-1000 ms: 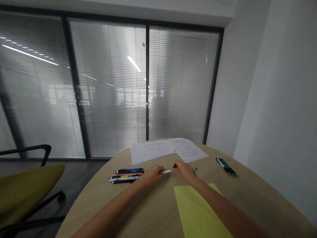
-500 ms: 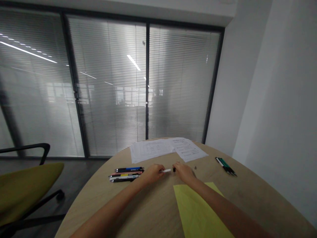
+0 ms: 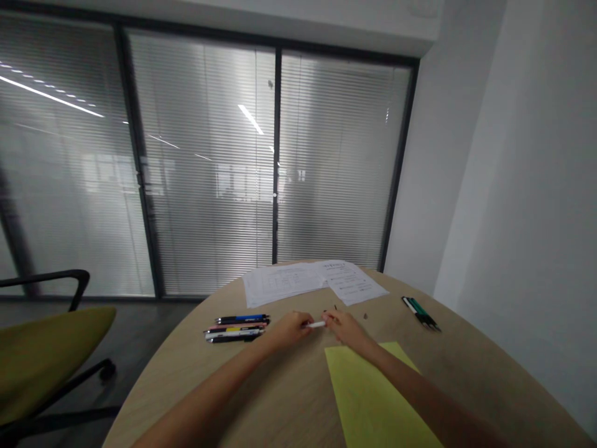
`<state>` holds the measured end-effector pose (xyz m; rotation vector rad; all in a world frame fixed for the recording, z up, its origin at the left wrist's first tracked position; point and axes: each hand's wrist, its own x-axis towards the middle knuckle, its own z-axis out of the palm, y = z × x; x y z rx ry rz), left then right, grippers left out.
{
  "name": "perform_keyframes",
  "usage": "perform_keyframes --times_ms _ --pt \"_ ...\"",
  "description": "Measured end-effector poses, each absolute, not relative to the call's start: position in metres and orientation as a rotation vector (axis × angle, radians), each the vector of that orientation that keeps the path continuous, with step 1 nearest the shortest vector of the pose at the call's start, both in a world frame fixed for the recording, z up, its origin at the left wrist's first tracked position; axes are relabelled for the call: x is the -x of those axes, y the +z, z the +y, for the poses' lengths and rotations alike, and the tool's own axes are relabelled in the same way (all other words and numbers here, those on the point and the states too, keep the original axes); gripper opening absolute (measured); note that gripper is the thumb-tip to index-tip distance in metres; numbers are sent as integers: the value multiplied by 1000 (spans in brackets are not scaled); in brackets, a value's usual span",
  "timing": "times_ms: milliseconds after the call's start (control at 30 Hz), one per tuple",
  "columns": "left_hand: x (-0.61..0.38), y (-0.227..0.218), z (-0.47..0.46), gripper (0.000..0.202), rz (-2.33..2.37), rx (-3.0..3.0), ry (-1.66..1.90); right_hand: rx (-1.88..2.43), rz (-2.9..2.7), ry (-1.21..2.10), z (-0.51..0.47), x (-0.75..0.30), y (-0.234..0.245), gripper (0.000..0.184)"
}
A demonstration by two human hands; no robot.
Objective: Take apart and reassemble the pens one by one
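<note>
Near the middle of the round table, my left hand (image 3: pixel 293 328) is closed around a slim white pen or pencil (image 3: pixel 318 324); its exact kind cannot be told. Its far end points right and meets the fingertips of my right hand (image 3: pixel 346 328). Those fingers are pinched on a small dark thing (image 3: pixel 335 307), mostly hidden by them. A tiny brownish bit (image 3: pixel 365 316) lies just right of my right hand. Below my right forearm is a yellow sheet (image 3: pixel 368 395), partly covered by the arm.
Several pens (image 3: pixel 236 335) lie in a row left of my left hand. A few green, white and black pencils or pens (image 3: pixel 420 313) lie at the right. Printed papers (image 3: pixel 280 283) cover the far edge. A yellow-green chair (image 3: pixel 51 348) stands left of the wooden table (image 3: pixel 186 386).
My hands have come together: the white pen or pencil, apart from my right hand before, now touches its fingertips. The view has shifted slightly.
</note>
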<state>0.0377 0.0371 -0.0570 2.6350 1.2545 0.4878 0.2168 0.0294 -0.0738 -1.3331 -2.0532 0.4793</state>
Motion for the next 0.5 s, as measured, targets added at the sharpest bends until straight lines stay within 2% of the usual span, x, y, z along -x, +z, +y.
perform_keyframes --times_ms 200,500 --pt "-41 -52 32 22 1155 -2602 516 1271 -2016 712 20 -214 -73 18" --pt "-42 -54 31 25 1120 -2509 545 1232 -1918 823 19 -226 -74 15"
